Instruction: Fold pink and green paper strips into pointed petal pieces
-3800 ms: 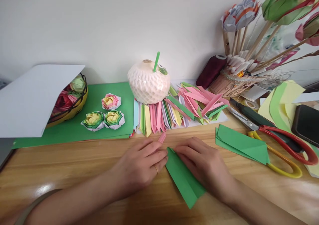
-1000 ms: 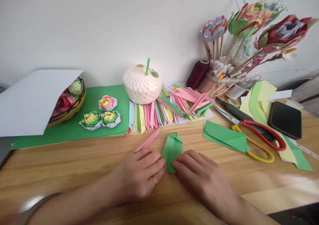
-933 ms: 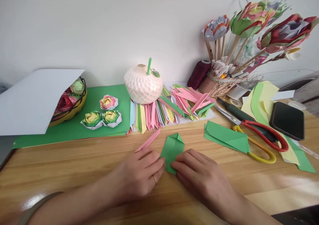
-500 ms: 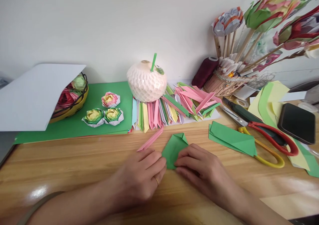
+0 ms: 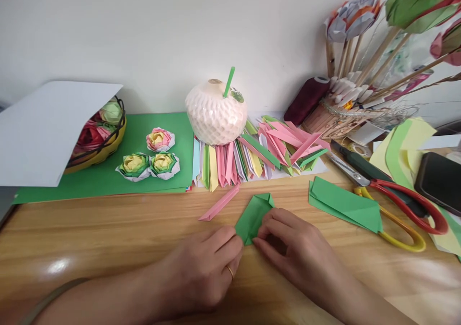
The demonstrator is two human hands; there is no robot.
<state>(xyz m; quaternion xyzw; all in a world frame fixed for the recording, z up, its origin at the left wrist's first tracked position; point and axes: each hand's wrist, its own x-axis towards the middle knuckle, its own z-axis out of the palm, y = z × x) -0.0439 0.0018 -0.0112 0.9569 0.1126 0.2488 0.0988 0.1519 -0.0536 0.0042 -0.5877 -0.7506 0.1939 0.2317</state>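
Observation:
A small piece of green paper (image 5: pixel 252 215) lies on the wooden table with its top corners folded in. My left hand (image 5: pixel 212 262) is closed on the paper's lower left edge, a ring on one finger. Pinching the right edge, my right hand (image 5: pixel 291 243) has its thumb near the bottom corner; its fingertips partly cover that side. Just beyond my left hand rests a folded pink paper strip (image 5: pixel 219 203), untouched. To the right of my right hand lie green paper rectangles (image 5: pixel 344 203), overlapping the yellow handle of a pair of scissors.
Red-handled scissors (image 5: pixel 396 195) and a black phone (image 5: pixel 441 181) are at the right. Many folded strips (image 5: pixel 230 164) surround a white textured pot (image 5: pixel 216 116) with a green straw. Three paper flowers (image 5: pixel 163 164) sit on green sheets (image 5: pixel 173 123); a basket (image 5: pixel 118 133) stands farther left.
The camera view has shifted slightly, moving the things at the right outward. My left hand has drawn a little away from the pink strip. Both hands still hold the green paper.

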